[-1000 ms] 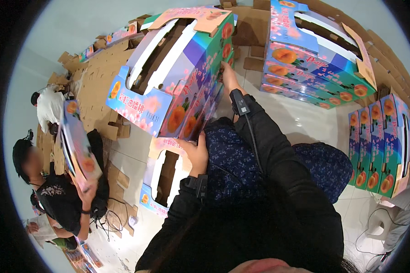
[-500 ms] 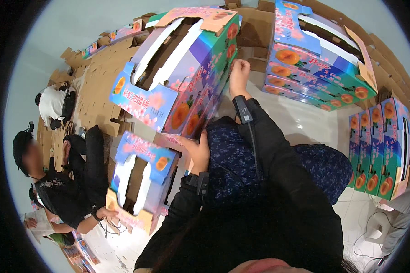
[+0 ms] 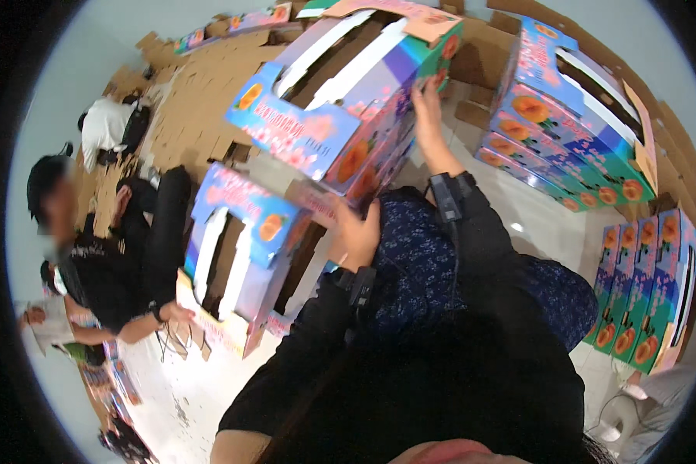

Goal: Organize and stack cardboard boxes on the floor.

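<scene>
A stack of blue, purple and green fruit-print cartons [image 3: 387,116] stands before me, the top one with a long handle opening. My right hand [image 3: 435,131] lies along the stack's right side, fingers stretched out and touching it. My left hand [image 3: 356,236] is at the lower near end of the stack, thumb apart from the fingers, beside a brown cardboard flap [image 3: 311,199]. Whether its fingertips press on the carton is hard to see. Left of that hand, another carton [image 3: 243,255] of the same print is held at its near corner by a co-worker's hand [image 3: 176,312].
More cartons [image 3: 553,131] are stacked at the right. Several narrow cartons [image 3: 634,286] stand upright farther right. A seated co-worker in black [image 3: 104,271] is at the left, with flattened brown cardboard [image 3: 193,104] behind. Pale tiled floor [image 3: 549,216] lies between.
My right hand has gone from a curled fist beside the stack to stretched fingers against its side. The view has shifted, so the stacks appear farther right. The co-worker's carton appears higher.
</scene>
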The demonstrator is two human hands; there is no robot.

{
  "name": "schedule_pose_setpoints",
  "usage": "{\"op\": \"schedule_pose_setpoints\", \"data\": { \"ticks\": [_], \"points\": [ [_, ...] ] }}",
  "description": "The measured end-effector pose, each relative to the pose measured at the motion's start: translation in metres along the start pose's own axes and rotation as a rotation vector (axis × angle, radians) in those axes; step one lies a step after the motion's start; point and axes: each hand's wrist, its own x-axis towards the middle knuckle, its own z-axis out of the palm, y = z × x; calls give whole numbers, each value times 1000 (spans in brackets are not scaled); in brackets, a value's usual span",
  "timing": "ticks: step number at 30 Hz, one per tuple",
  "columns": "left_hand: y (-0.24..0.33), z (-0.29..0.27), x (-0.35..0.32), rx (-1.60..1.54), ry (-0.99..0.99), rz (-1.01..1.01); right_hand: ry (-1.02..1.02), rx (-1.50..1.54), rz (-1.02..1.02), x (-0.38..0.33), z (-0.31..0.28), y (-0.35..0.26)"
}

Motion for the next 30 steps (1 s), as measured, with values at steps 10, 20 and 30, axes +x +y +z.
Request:
{"op": "schedule_pose_setpoints", "data": {
  "ticks": [10, 20, 30],
  "points": [
    [31, -18, -48, -335, 36, 282, 8, 105, -18, -134, -22, -66],
    [62, -162, -74, -273, 835, 939, 62, 206, -308, -206, -83, -155],
    [59, -285, -69, -1672, -1207, 1071, -524, 106, -96, -206, -103, -194]
  ]
}}
